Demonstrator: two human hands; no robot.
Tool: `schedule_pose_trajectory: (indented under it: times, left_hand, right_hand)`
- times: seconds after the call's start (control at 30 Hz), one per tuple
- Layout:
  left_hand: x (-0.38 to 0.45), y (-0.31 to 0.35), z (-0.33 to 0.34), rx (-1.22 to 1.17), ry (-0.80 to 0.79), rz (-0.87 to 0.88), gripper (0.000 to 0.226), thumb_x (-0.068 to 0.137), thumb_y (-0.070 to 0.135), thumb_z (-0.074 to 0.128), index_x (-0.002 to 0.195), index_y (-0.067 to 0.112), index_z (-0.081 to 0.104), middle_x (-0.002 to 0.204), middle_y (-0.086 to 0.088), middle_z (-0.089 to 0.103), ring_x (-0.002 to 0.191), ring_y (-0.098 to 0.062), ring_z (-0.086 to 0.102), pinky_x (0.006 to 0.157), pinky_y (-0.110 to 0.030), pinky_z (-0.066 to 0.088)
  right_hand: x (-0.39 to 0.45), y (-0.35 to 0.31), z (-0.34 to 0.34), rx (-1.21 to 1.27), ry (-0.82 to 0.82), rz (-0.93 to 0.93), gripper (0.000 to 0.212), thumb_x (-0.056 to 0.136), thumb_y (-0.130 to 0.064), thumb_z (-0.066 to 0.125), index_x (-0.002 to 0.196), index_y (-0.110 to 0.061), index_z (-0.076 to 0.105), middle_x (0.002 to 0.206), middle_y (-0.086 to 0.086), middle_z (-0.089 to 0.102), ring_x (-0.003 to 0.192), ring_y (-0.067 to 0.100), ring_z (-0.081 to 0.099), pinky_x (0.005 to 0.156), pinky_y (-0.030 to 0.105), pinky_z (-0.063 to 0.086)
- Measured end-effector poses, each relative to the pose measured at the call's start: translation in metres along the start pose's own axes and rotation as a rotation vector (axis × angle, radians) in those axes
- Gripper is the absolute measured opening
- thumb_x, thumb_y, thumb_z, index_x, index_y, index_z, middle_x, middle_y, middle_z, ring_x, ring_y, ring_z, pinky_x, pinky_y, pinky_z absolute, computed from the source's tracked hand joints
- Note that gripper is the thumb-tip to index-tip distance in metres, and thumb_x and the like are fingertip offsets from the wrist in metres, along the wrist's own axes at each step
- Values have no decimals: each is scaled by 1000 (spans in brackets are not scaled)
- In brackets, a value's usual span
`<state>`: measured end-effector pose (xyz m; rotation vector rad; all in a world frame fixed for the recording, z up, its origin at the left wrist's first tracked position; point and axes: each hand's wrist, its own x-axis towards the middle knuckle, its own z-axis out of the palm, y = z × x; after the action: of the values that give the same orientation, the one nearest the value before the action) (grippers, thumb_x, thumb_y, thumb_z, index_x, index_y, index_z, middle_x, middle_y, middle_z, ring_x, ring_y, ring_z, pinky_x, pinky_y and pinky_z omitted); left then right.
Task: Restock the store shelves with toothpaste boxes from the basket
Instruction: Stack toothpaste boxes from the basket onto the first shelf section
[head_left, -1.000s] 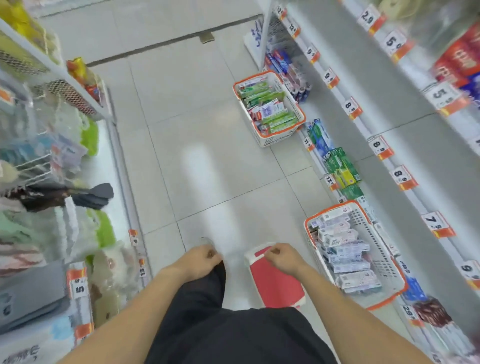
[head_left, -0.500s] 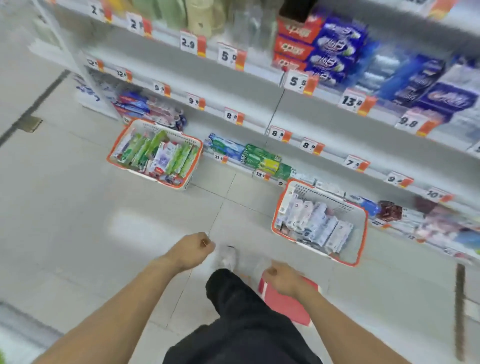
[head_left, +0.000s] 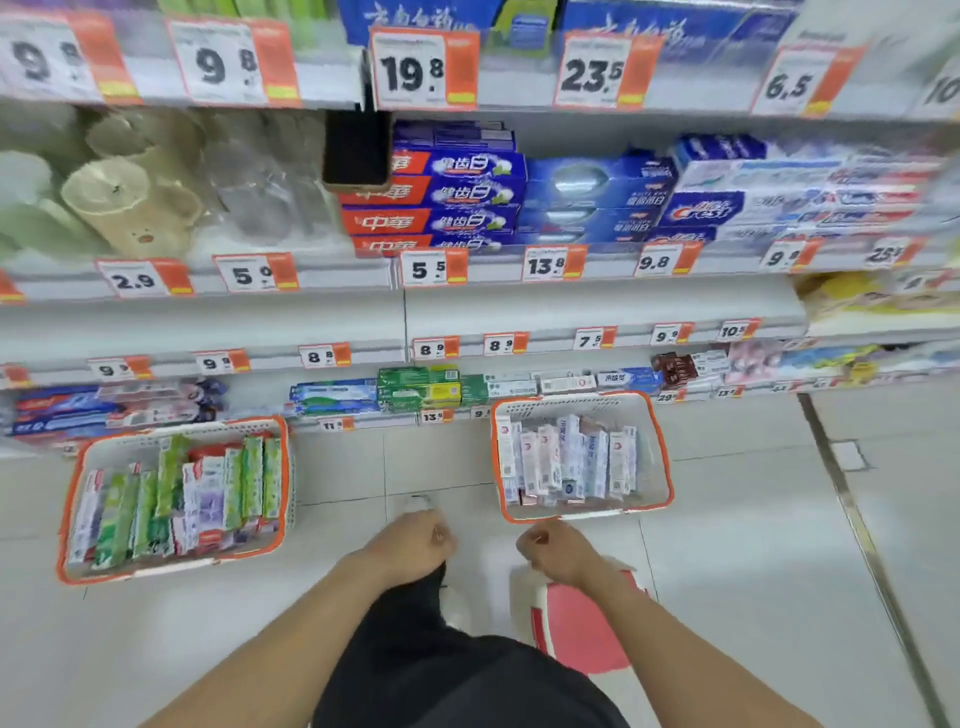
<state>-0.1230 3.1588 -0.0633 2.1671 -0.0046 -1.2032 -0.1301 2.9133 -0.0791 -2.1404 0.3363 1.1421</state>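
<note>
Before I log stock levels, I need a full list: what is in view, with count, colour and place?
Left basket: one, white with orange rim, floor left; green and white toothpaste boxes.
Right basket: one, same colours, floor centre-right; pale toothpaste boxes.
Shelves: several tiers, grey-white, orange price tags.
Shelved toothpaste: many, red-blue and blue, middle tier.
Cups: several, beige and green, left.
Stool: one, red, floor below the right hand.
Left hand: curled, empty.
Right hand: curled, empty.
</note>
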Motion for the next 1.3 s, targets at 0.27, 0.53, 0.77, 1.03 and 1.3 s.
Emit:
schedule_pose_trajectory:
  times: [0.27,0.53,0.77,1.03,1.3]
  left_hand:
    - [63,56,-71,182,-4,144,24,97,37,50,99,17,61,101,-2,66,88,-15,60,78,-31,49]
    - [126,103,-66,288,-33,264,19,97,41,49,87,25,52,88,5,56,81,-18,55,63,-30,39]
    - [216,129,-13,192,43,191,11,96,33,51,92,24,55,96,4,59,91,-18,59,78,-32,48]
    - [370,129,123,165,133,-30,17,97,37,53,93,22,45,100,-2,56,90,-21,55,81,-33,50]
    - [522,62,189,339,299,-185,46,98,41,53,130,10,44,124,-12,60,113,-30,59,89,-38,48]
  right_hand:
    - [8,-39,-64,145,142,62,20,94,-37,60,78,-27,54,78,-8,58,71,9,54,67,22,43]
    - [24,-30,-117,224,248,42,14,96,-34,60,104,-23,63,101,-6,68,97,14,62,74,21,45]
    - [110,51,-167,97,98,63,18,95,-37,62,98,-19,64,90,-5,66,80,9,60,67,18,45]
    - [300,205,-227,-171,-34,-8,41,96,-23,62,58,-20,44,63,-7,49,63,6,47,58,13,37]
    - [466,288,-170,-412,-59,-143,49,89,-29,67,51,-18,38,60,7,43,60,20,45,54,30,27]
